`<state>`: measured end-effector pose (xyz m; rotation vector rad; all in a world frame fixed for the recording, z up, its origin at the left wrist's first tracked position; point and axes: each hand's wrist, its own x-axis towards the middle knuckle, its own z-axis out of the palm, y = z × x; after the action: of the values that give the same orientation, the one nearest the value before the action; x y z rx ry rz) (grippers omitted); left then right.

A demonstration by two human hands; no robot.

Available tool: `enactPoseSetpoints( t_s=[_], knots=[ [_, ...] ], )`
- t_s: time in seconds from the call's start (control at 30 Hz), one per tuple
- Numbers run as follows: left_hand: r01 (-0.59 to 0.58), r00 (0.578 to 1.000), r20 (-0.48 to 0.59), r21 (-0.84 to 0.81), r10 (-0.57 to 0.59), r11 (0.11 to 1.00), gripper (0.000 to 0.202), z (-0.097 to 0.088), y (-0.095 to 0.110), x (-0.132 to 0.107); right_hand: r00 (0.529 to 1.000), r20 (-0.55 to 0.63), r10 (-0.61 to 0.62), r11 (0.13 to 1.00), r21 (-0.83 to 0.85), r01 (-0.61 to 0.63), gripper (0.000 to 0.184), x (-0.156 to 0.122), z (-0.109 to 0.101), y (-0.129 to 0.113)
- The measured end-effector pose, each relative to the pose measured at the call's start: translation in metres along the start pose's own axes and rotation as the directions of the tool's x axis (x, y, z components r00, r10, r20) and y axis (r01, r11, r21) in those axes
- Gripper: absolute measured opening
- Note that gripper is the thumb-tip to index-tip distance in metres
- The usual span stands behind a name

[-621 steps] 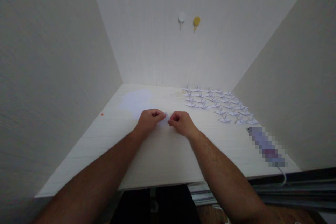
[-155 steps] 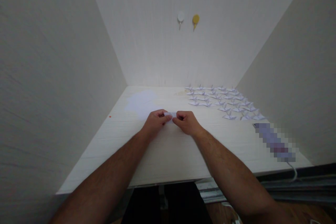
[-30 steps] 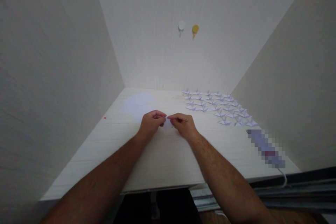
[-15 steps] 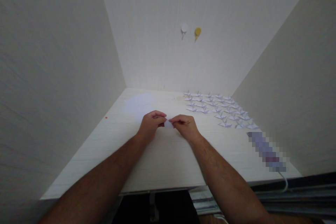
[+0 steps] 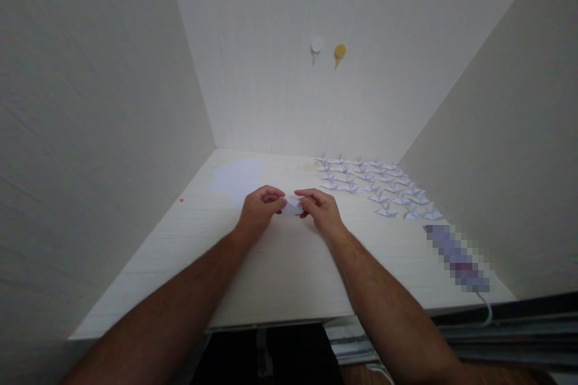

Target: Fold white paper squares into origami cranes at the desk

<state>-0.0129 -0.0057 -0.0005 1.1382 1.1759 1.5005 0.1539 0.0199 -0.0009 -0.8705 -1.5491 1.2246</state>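
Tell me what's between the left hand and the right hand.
A piece of folded white paper spans the gap, held at one end by the left hand and at the other by the right hand. Head view shows it.

Ends of the folded paper [image 5: 292, 207] hidden by the hands [image 5: 258, 210], pixelated object [image 5: 456, 257] at right unrecognizable

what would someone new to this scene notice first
Probably the rows of small white folded-paper cranes, spread over the far right of the white, streaked table. Next, perhaps, the small folded white paper held between the left hand and the right hand, near the table's middle. The round yellow hook, beside a round white hook on the pale back wall, likely stands out for its colour.
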Motion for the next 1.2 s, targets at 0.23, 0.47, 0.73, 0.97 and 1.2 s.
enactPoseSetpoints(
  t_s=[0.23, 0.47, 0.73, 0.97, 1.2],
  knots=[
    [-0.054, 0.998, -0.016, 0.001, 0.054, 0.999, 0.022, 0.001, 0.0015, -0.0002, 0.997, -0.023, 0.075, 0.997, -0.029, -0.076, 0.029, 0.0044, -0.0013, 0.0023],
    [-0.032, 0.998, -0.051, 0.061, 0.035, 0.998, 0.02, 0.0001, -0.0005, 0.0005, 0.998, -0.007, 0.062, 0.989, -0.136, -0.062, 0.028, 0.0029, -0.0005, 0.0055],
    [-0.036, 0.998, -0.05, 0.067, 0.04, 0.997, 0.02, -0.0001, -0.0008, -0.0001, 0.998, 0.007, 0.059, 0.981, -0.183, -0.057, 0.027, 0.0015, 0.0007, 0.0063],
    [-0.039, 0.998, -0.053, 0.096, 0.044, 0.995, 0.019, 0.0012, 0.0033, -0.0023, 0.999, -0.01, 0.049, 0.975, -0.216, -0.05, 0.023, -0.0004, 0.0022, 0.0055],
    [-0.031, 1.0, 0.007, 0.042, 0.03, 0.999, 0.026, 0.0033, 0.0029, -0.0026, 0.998, -0.01, 0.062, 0.976, -0.208, -0.062, 0.022, -0.0015, 0.0042, 0.0006]
  ],
)
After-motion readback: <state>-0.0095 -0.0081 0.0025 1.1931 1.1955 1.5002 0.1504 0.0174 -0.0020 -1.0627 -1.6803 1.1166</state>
